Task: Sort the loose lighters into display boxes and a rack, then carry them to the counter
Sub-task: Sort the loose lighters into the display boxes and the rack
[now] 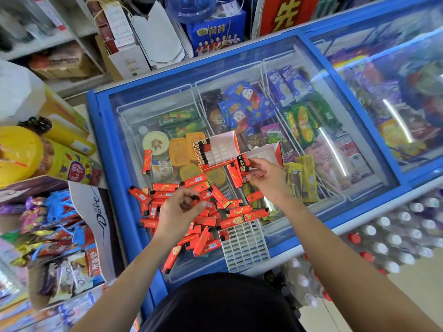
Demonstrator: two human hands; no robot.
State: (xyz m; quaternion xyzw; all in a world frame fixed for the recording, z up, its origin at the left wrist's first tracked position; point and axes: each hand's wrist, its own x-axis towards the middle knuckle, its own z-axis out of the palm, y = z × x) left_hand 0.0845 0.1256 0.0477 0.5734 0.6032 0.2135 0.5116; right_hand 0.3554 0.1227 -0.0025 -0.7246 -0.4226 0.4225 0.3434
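Observation:
A heap of loose red lighters (191, 212) lies on the glass lid of a blue freezer (112, 140). My left hand (179, 212) hovers over the heap, fingers closed on one lighter (195, 198). My right hand (266, 178) pinches a lighter (244, 167) at the near edge of the right display box (266, 153), which holds two or three upright lighters. The left display box (220, 149) carries a row of lighters along its left side. A white grid rack (244, 245) lies at the lid's near edge with one lighter in its corner.
One lighter (147, 161) lies apart, left of the boxes. Snack displays and a Dove carton (96, 212) crowd the left. Bottled water packs (395, 236) stand to the right. Shelves and boxes rise behind the freezer.

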